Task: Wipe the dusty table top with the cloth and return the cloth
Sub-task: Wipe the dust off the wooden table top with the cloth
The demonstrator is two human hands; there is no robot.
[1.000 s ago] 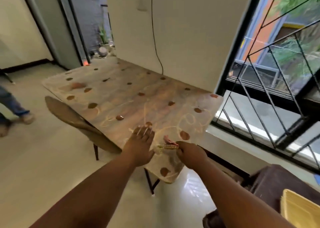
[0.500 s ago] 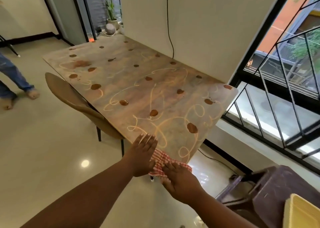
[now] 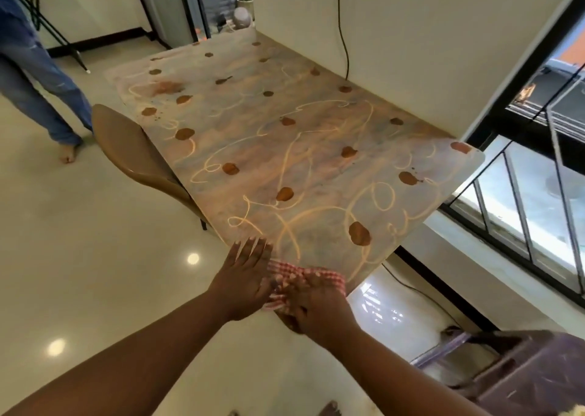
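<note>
The wooden table top (image 3: 285, 124) is covered in pale dust with finger-drawn swirls and brown spots. A red-and-white checked cloth (image 3: 323, 274) lies at the table's near corner. My right hand (image 3: 313, 301) lies flat on the cloth, fingers spread, pressing it down. My left hand (image 3: 245, 273) rests flat beside it on the left, fingers apart, its edge touching the cloth. Part of the cloth is hidden under my right hand.
A brown chair (image 3: 136, 152) is tucked at the table's left side. A person in jeans (image 3: 34, 76) stands on the floor at far left. A dark plastic stool (image 3: 522, 371) is at lower right. Barred windows (image 3: 531, 194) run along the right; a black cable (image 3: 343, 26) hangs on the wall.
The cloth went from a bunched strip pinched by my right hand to a spread piece under my flat right palm. The view shifted higher over the table.
</note>
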